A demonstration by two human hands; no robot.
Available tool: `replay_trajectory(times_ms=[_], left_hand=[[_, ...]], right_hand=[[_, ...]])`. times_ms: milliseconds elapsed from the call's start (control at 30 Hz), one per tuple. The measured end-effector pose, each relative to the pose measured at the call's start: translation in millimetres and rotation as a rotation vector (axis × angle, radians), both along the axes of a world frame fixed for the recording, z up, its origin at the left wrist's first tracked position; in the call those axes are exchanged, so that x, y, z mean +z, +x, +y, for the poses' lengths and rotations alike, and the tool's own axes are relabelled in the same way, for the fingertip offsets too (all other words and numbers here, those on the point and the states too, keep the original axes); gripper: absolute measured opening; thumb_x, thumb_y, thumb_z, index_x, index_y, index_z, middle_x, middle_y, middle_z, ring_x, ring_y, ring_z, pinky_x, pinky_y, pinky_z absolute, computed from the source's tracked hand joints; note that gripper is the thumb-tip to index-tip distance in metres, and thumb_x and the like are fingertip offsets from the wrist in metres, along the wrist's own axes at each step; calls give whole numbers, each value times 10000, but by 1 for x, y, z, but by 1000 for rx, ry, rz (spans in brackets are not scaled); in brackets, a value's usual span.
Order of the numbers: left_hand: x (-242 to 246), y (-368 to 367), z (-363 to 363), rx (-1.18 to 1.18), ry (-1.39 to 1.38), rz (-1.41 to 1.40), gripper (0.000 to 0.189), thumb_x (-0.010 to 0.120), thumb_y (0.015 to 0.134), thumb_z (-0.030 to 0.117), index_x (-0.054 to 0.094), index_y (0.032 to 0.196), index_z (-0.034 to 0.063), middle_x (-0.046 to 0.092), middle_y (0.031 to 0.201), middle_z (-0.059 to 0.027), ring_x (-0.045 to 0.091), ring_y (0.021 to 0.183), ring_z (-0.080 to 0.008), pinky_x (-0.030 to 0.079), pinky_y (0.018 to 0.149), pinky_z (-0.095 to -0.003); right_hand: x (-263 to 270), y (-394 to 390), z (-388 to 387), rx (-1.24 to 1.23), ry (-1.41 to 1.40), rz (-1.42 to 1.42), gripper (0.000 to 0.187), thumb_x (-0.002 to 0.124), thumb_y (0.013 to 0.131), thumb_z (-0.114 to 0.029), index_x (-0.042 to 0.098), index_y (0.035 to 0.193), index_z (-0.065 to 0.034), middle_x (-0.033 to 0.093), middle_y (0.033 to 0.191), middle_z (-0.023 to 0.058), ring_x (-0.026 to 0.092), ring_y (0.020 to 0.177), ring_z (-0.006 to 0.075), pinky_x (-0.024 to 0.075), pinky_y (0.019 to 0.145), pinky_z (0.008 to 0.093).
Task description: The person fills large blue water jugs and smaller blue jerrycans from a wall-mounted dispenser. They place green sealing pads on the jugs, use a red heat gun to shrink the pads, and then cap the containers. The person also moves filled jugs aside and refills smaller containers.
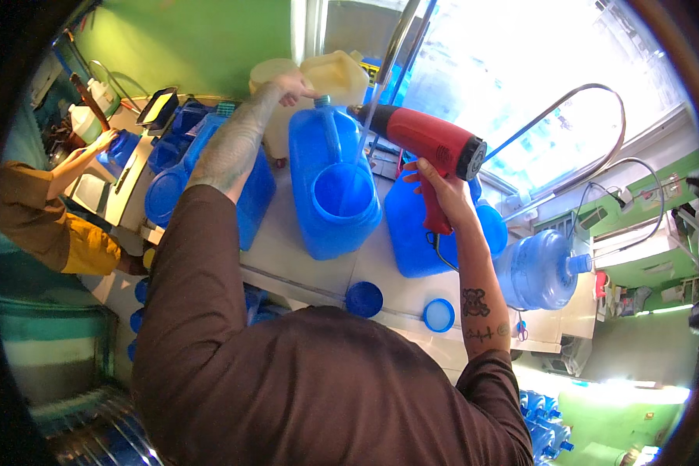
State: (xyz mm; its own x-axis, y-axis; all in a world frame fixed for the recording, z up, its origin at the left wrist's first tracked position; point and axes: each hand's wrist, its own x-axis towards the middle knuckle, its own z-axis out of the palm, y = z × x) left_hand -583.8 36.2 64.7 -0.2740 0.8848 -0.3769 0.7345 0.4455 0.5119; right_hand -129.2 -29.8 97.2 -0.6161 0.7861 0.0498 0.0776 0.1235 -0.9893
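My right hand [442, 186] grips the handle of a red heat gun [428, 134], whose metal nozzle points left toward the neck of a blue plastic water container [309, 145]. With its index finger stretched out, my left hand [294, 90] is at the small capped spout [321, 101] of that container; whether the finger touches it I cannot tell. The container's wide mouth is open, and a thin stream or clear tube runs down into it from a metal pipe [399, 38]. Another blue container [405, 215] stands behind the heat gun, and one more [256, 192] lies beyond my left forearm.
Translucent jugs [335, 70] stand by the green wall. A dark blue cap [364, 299] and a lighter blue cap [439, 315] lie on the tiled counter nearer me. At right is a large round water bottle [536, 271]. On the far left, a co-worker's hands touch a blue container [118, 152].
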Motion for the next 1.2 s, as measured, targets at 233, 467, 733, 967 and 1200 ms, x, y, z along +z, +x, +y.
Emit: replay_trajectory(times_ms=[233, 467, 733, 967, 1200], left_hand=[[15, 28, 14, 55, 78, -25, 640, 552, 897, 686, 625, 946, 51, 624, 697, -68, 560, 477, -138, 461, 411, -280], [1, 42, 40, -153, -81, 276, 485, 516, 950, 589, 665, 928, 127, 523, 536, -19, 484, 406, -147, 397, 373, -295], [-38, -24, 75, -215, -252, 78, 497, 601, 934, 578, 693, 1085, 114, 624, 657, 0, 522, 414, -120, 430, 372, -265], [-17, -8, 84, -451, -288, 72, 544, 637, 943, 464, 631, 1201, -14, 688, 955, -105, 688, 745, -186, 569, 644, -303], [-46, 12, 94, -571, -123, 760, 763, 390, 947, 674, 709, 1095, -3, 688, 1024, -302, 670, 1003, -425, 519, 883, -493]], right_hand=[[-15, 14, 0, -45, -38, -98, 413, 663, 950, -410, 625, 1094, -25, 671, 895, 68, 649, 755, 172, 535, 677, 336], [-38, 71, -38, -180, -7, -232, 364, 701, 925, -399, 632, 991, -48, 630, 824, 33, 609, 717, 138, 506, 650, 310], [-56, 169, -108, -318, -180, -138, 249, 751, 891, -262, 654, 960, -44, 639, 807, 23, 604, 714, 130, 512, 650, 304], [-52, 208, -167, -469, -217, -57, 237, 754, 898, -244, 656, 976, -42, 641, 817, 12, 605, 749, 111, 514, 666, 285], [-21, 249, -202, -546, -278, -173, 374, 831, 819, -318, 679, 1023, -43, 672, 813, 25, 615, 718, 114, 522, 654, 304]])
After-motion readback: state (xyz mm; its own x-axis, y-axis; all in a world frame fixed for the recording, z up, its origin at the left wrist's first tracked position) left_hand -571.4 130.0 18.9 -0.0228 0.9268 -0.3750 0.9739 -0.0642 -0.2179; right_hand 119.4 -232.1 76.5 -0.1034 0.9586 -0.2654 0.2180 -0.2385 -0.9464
